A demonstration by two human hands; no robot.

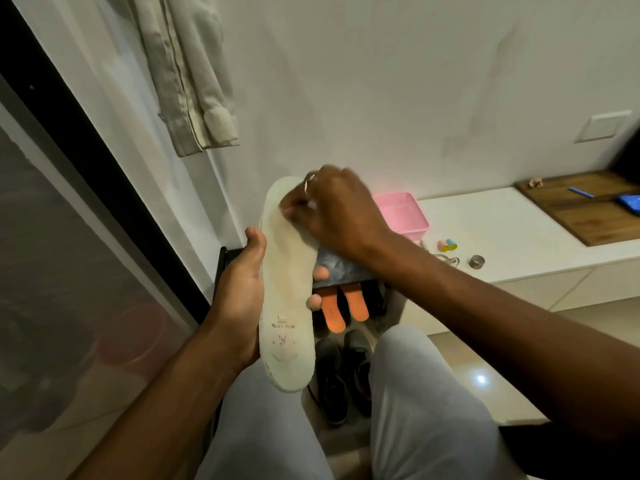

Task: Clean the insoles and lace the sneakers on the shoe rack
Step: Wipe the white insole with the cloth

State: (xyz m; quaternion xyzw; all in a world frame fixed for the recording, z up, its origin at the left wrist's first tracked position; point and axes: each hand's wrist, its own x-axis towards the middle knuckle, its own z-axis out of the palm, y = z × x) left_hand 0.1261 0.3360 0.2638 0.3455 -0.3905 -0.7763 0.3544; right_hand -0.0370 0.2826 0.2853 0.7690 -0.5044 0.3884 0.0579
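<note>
My left hand (242, 299) grips a long whitish insole (287, 292) from underneath, thumb on its left edge and fingertips showing at its right edge. The insole points away from me, with faint print near its heel. At the toe end my right hand (332, 209), wearing a ring, presses something small and pale against the insole; its fingers are blurred and what they pinch is unclear. Below, the black shoe rack (225, 261) holds a pair with orange insoles (346, 306). Two dark sneakers (343, 372) stand on the floor between my knees.
A pink plastic tub (408, 216) sits on the low white bench (519, 237), with small coloured caps (446, 245) and a metal ring (476, 262) beside it. A wooden board (581, 206) lies at far right. A pale garment (190, 81) hangs on the wall. Dark glass door at left.
</note>
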